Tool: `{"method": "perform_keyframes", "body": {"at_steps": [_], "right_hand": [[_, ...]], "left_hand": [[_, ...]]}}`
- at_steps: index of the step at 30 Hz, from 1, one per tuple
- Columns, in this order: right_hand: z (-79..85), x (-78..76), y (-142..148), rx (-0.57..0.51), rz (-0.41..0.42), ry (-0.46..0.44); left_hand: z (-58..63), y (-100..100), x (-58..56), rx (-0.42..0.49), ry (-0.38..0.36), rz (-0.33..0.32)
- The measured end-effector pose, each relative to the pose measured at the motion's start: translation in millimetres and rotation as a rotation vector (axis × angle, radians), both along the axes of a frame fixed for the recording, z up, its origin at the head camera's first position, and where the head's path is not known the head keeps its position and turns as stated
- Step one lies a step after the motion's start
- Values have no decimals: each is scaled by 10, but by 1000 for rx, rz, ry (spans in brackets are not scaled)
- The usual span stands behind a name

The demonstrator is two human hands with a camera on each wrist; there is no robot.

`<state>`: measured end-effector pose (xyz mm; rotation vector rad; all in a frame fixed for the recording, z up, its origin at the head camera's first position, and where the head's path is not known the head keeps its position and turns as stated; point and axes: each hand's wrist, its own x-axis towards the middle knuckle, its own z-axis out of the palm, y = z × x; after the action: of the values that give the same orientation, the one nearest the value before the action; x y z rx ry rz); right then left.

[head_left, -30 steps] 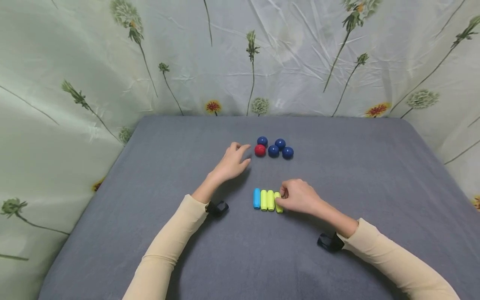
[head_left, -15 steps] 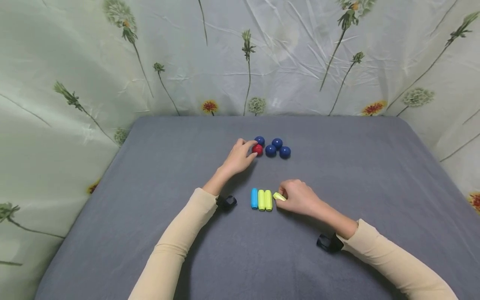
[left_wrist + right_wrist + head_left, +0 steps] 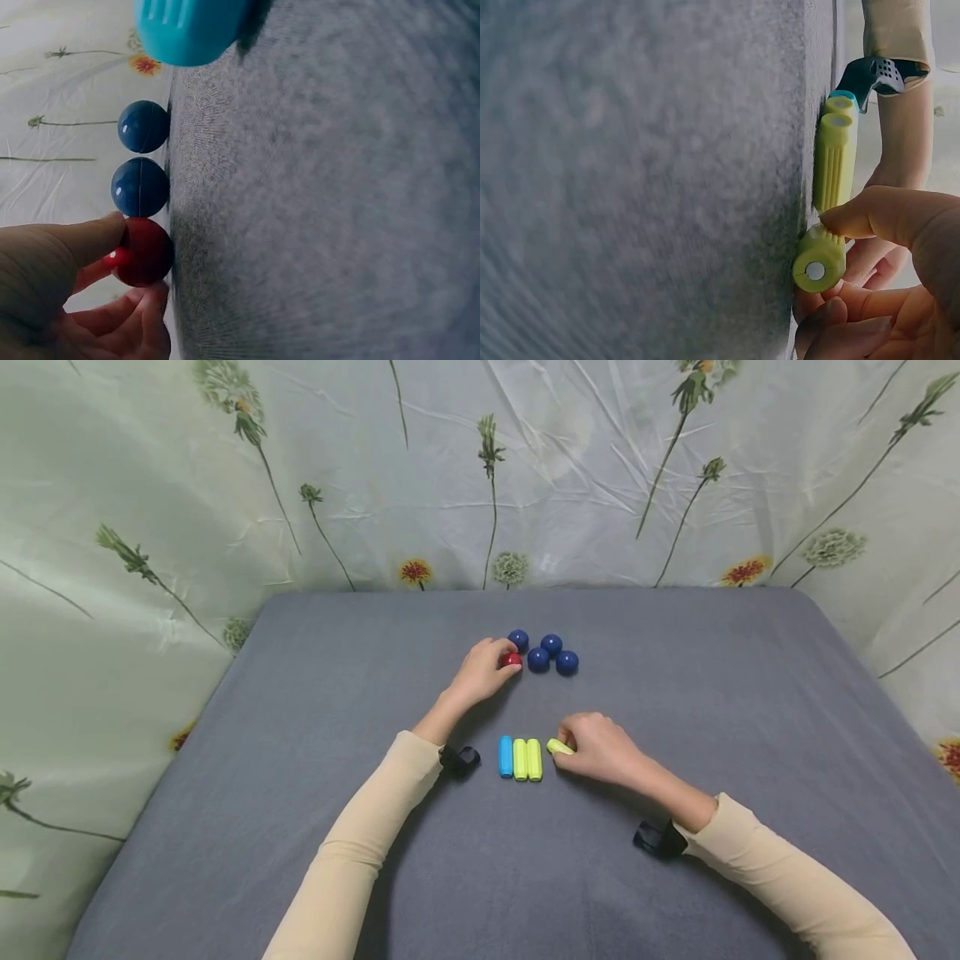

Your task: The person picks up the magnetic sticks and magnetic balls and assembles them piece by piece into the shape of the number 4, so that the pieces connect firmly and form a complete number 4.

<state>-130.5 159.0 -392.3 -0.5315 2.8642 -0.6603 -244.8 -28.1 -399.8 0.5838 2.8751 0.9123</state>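
My left hand (image 3: 483,672) has its thumb and fingertips round a shiny red ball (image 3: 144,253), which rests on the grey cloth. Several dark blue balls (image 3: 538,660) sit close to it on the right and behind. Nearer me, my right hand (image 3: 600,747) pinches a ribbed yellow-green cylinder (image 3: 820,261) between thumb and fingers. A white dot marks its end in the right wrist view, and it lies slantwise in the head view. Just left of it, a light blue cylinder (image 3: 506,757) and two yellow-green cylinders (image 3: 527,760) lie side by side in a row.
Grey cloth (image 3: 315,710) covers the table, whose far edge meets a pale curtain (image 3: 420,468) printed with dandelions. Black straps with camera mounts (image 3: 660,841) sit at both wrists, low over the cloth. The left forearm passes to the left of the cylinder row.
My left hand has moved right and closed its fingers on the red ball. My right hand has turned the rightmost yellow-green cylinder slantwise and drawn it apart from the row.
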Motion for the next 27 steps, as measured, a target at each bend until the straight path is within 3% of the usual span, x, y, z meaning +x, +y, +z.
{"method": "perform_keyframes", "body": {"at_steps": [4, 8, 21, 27], "right_hand": [[6, -49, 9, 0, -5, 5], [10, -98, 24, 1, -20, 16], [26, -303, 5, -40, -20, 55], [31, -377, -61, -77, 9, 65]], "left_hand": [[-6, -43, 8, -11, -2, -26], [-21, -95, 45, 23, -54, -42], [-15, -249, 313, 375, -359, -5], [-16, -288, 371, 411, -351, -31]]}}
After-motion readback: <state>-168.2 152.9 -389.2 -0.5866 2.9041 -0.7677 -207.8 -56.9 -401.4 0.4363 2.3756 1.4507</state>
